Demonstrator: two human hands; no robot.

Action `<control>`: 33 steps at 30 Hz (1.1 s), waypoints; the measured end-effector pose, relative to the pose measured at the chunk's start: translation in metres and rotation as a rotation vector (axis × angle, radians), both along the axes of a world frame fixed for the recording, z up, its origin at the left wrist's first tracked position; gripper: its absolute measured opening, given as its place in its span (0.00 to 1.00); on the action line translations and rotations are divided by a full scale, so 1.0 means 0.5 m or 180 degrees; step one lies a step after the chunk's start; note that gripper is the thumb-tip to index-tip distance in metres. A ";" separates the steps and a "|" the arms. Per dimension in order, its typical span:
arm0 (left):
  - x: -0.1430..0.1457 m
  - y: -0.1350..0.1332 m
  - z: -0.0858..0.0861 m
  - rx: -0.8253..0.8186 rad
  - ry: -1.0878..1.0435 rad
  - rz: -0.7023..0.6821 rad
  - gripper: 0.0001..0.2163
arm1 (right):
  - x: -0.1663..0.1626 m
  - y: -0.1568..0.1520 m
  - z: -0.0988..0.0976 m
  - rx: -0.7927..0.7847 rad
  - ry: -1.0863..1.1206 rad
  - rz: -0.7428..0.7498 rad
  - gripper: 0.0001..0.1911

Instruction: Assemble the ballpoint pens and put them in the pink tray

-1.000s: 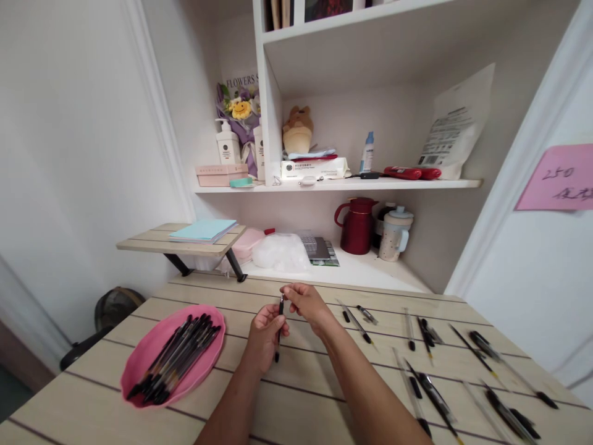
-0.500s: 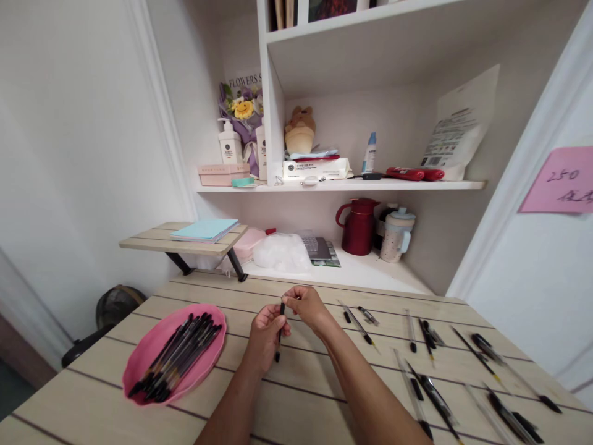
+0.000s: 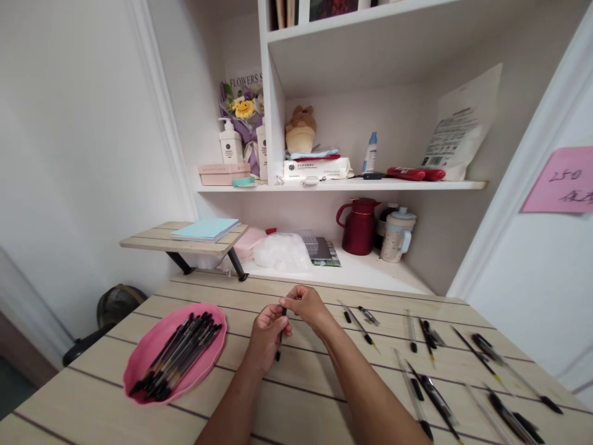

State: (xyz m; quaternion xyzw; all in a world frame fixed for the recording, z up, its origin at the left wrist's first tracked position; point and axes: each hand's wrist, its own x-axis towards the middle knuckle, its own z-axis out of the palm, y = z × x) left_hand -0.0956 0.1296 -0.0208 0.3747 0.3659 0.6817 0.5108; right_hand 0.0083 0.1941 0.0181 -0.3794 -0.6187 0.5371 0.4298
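Note:
Upright between my hands is a black pen (image 3: 278, 347), its lower end near the tabletop. My left hand (image 3: 267, 332) is closed round its middle, thumb pressed on the barrel. At its top end, my right hand (image 3: 301, 301) pinches with thumb and fingertips; the fingers partly hide that end. To the left, a pink scalloped dish (image 3: 134, 364) holds a heap of black pens (image 3: 178, 355). On the right lie loose pen parts: clear barrels (image 3: 411, 334), a refill with a yellow end (image 3: 482, 360) and black caps (image 3: 346, 317).
The slatted wooden table (image 3: 296, 408) meets a white shelf unit at the back. A small raised stand (image 3: 148, 238) carries blue paper (image 3: 208, 229). Behind are a plastic bag (image 3: 282, 252), a red jug (image 3: 359, 227) and a speckled cup (image 3: 397, 238).
My right fingertips have shifted very slightly at the pen's top end. Both hands otherwise keep the same grip, and the dish and loose parts stay put.

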 end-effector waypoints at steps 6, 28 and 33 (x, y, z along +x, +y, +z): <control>-0.002 0.002 0.000 -0.0055 0.0061 0.0052 0.12 | 0.004 -0.004 0.005 -0.0103 0.0149 0.0131 0.09; -0.006 0.004 -0.003 -0.0090 0.0143 0.0056 0.11 | -0.010 -0.005 -0.009 -0.0101 0.0065 0.0081 0.11; -0.004 0.006 -0.003 -0.0095 0.0058 0.0195 0.12 | -0.012 -0.007 -0.007 -0.0130 0.0247 0.0105 0.09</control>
